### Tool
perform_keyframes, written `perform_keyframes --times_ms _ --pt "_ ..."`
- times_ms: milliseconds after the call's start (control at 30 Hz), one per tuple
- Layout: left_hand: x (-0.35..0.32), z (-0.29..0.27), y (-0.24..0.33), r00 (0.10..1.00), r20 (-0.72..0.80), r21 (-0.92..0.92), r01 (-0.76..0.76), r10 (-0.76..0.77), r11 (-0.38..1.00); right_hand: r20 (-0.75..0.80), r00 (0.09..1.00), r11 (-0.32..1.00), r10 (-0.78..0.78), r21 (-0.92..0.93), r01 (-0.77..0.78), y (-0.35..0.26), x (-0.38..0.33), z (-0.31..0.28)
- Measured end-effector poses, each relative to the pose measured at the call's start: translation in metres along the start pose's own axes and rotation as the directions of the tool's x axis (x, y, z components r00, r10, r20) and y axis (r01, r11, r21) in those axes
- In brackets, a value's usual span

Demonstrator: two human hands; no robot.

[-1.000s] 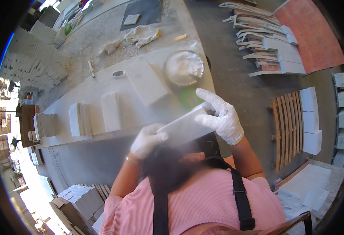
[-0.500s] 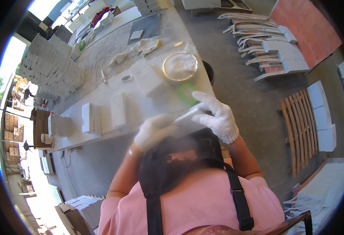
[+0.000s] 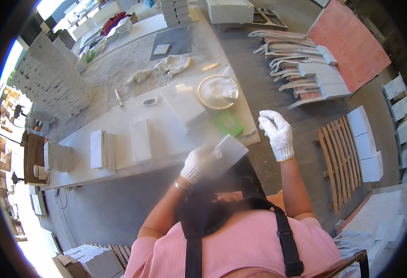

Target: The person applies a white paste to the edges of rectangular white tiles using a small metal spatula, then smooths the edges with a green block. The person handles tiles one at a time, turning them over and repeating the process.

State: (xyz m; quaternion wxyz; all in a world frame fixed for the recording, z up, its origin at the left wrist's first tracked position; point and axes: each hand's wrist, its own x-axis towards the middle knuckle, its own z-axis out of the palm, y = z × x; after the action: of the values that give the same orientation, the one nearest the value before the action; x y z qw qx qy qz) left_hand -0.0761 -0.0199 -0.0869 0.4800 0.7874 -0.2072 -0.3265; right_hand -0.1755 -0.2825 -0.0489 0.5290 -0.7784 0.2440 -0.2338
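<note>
White cotton gloves cover both hands in the head view. The left hand [image 3: 198, 163] is curled around the lower-left end of a pale stone tile [image 3: 229, 150], fingers closed on its edge, and holds it just off the near edge of the worktable [image 3: 120, 127]. The tile is a flat rectangle; its long axis runs from lower left to upper right, with the free end pointing up and right toward the green pad [image 3: 228, 123]. Its broad face is turned up toward the camera. A haze of dust blurs the view around the tile and the left hand.

The right hand [image 3: 276, 132] is raised clear to the right of the tile, over the grey floor, holding nothing; its fingers are loosely bent, the palm turned partly toward the table.

On the table beyond the tile lie a large white slab [image 3: 183, 104] and a round basin [image 3: 218, 91] with a pale mix inside, beside the green pad. Further left stand several white blocks [image 3: 102, 149] on edge. Stacks of curved mouldings [image 3: 300, 65] lie on the floor to the upper right.
</note>
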Motion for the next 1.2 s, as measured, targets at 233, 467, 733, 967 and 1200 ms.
perform_keyframes --times_ms 233,467,733,967,1200 --pt "0.003 -0.016 -0.033 0.999 -0.024 0.016 -0.037 0.037 0.999 0.151 0.969 0.981 0.194 -0.026 -0.192 -0.008 0.036 0.014" --pt "0.012 -0.046 -0.043 0.992 -0.052 0.097 -0.111 0.116 0.989 0.55 0.826 0.986 0.128 0.017 -0.164 -0.019 0.04 0.089" --pt "0.028 -0.073 -0.036 0.997 0.018 0.307 -0.079 0.077 0.948 0.57 0.812 0.978 0.124 -0.209 -0.002 -0.027 0.029 0.121" --pt "0.039 -0.062 -0.037 0.984 -0.027 0.229 -0.166 0.177 0.959 0.529 0.843 0.962 0.103 -0.269 0.051 -0.047 0.025 0.115" --pt "0.041 -0.066 -0.03 1.0 0.018 0.111 -0.007 0.005 0.994 0.522 0.853 0.985 0.015 -0.156 0.078 -0.015 0.009 0.119"
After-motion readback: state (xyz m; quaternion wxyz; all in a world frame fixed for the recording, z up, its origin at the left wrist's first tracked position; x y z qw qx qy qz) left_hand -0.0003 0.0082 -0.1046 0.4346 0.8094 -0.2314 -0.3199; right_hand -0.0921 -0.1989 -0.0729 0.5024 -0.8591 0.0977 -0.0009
